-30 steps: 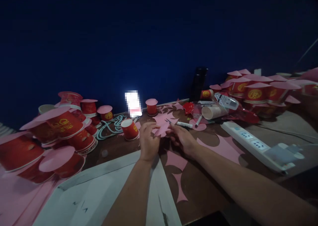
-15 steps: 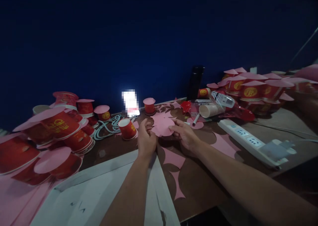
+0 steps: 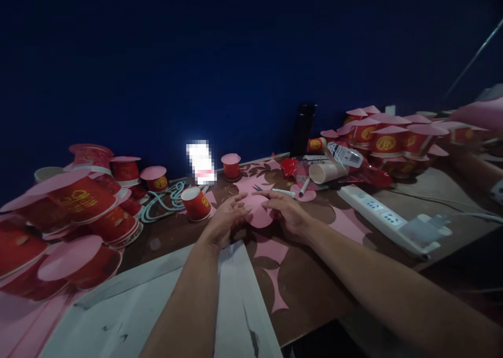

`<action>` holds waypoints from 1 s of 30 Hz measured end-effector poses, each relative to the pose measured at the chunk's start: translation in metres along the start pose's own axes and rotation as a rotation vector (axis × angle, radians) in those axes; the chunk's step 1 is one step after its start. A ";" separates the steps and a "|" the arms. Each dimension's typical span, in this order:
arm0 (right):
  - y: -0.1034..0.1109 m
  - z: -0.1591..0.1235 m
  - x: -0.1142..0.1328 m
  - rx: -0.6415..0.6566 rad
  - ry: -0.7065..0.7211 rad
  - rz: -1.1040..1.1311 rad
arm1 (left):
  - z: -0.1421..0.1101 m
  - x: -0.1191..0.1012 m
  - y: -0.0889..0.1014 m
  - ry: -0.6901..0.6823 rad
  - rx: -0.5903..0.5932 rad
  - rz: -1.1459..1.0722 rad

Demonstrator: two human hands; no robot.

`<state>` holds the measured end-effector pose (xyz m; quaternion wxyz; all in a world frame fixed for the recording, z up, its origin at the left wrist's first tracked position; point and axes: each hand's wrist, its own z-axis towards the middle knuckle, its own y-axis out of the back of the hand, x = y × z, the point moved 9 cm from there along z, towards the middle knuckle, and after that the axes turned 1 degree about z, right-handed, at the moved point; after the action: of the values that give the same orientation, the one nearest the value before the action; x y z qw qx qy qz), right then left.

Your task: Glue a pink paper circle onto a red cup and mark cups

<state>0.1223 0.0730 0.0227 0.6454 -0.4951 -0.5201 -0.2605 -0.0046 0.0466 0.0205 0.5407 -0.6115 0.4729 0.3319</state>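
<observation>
Pink disc (image 3: 261,215), just one, in the grip of left hand (image 3: 225,220) and right hand (image 3: 290,214).

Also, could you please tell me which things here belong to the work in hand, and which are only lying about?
Seemingly in the work:
- pink disc
- scissors, by their tips
- red cups

Seemingly just lying about:
- black bottle
- power strip
- lit screen

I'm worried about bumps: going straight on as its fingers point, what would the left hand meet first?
Probably the pink paper disc, which the left hand points towards, with the right hand beyond; any gap is hard to judge.
</observation>
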 end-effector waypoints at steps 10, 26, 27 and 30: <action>-0.002 0.001 -0.008 -0.013 -0.021 0.044 | 0.013 0.010 0.004 -0.033 0.024 0.014; 0.003 0.004 -0.003 -0.057 0.030 -0.043 | 0.006 0.008 -0.009 0.006 0.132 0.019; 0.002 0.004 -0.002 -0.061 0.044 -0.056 | 0.007 0.009 -0.006 -0.001 0.107 0.019; 0.000 0.002 0.000 -0.083 0.081 -0.131 | 0.014 0.011 0.013 -0.034 -0.059 0.001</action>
<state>0.1212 0.0747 0.0226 0.6262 -0.4756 -0.5136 -0.3432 -0.0113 0.0578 0.0034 0.5301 -0.6212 0.4540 0.3564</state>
